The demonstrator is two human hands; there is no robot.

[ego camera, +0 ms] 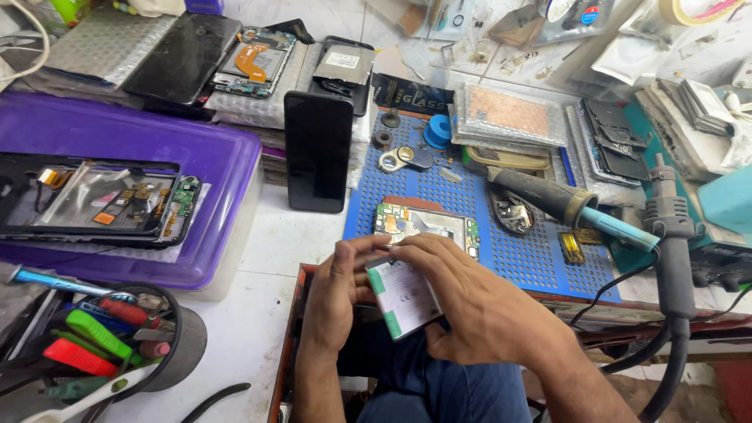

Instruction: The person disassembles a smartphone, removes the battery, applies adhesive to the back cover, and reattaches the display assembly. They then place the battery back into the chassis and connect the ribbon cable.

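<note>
**Two hands on one battery, low over the lap**

Starting far left: tool cup crammed with red and green handles, standing on the white tabletop. Above it, purple lid carrying an opened phone, boards bare. Further along, a dark phone lying face up, well clear of the work.

Centre: left hand cupped round the near edge of the battery, grip closed on it, thumb over the top corner. Right hand clamped on the opposite side, fingers wrapped over the far edge. Battery held tilted, white label up, green strips at each end, just in front of the open phone frame on the blue mat.

Judged from this: best to keep pressure on the edges only, never flexing or denting the soft cell. Worth holding it flat before lowering toward the frame, with fingertips away from any connector tail; whether one hangs beneath cannot be told.

Right: soldering iron resting on the mat and hot-air handle upright beside it. Sensible to keep the cell apart from both.
</note>
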